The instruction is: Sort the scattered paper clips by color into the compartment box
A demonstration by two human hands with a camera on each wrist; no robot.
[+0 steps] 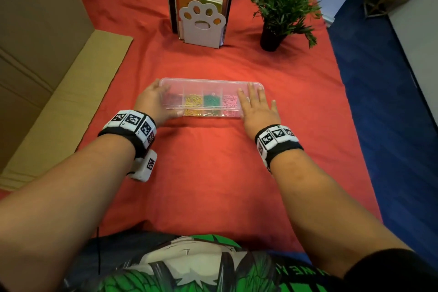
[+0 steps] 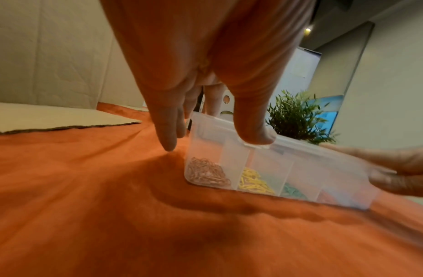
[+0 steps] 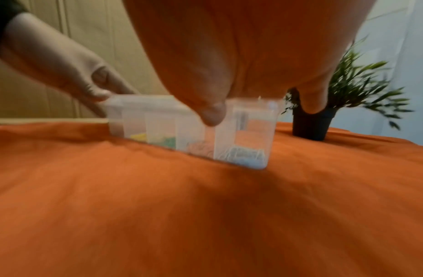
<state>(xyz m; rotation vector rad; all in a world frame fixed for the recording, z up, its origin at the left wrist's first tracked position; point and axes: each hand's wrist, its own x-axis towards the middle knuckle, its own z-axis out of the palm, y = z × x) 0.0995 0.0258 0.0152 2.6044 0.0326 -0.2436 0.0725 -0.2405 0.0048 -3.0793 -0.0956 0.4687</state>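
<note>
A clear compartment box (image 1: 208, 83) lies crosswise on the red cloth with its lid down. Its cells hold sorted paper clips: red (image 1: 171, 98), yellow (image 1: 193, 100), green (image 1: 212, 99) and pink (image 1: 230, 100). Blue clips (image 3: 250, 161) fill the right end cell. My left hand (image 1: 163, 99) grips the box's left end (image 2: 205, 153), thumb (image 2: 255, 136) on the lid's near edge and fingers at the end wall. My right hand (image 1: 254, 102) lies flat over the right end of the box (image 3: 158, 116), fingers straight on the lid. No loose clips show on the cloth.
A paw-shaped white bookend (image 1: 201, 22) holding books stands behind the box. A potted plant (image 1: 282, 7) stands at the back right. Cardboard sheets (image 1: 47, 59) line the left side. The table's right edge drops to blue floor (image 1: 391, 102).
</note>
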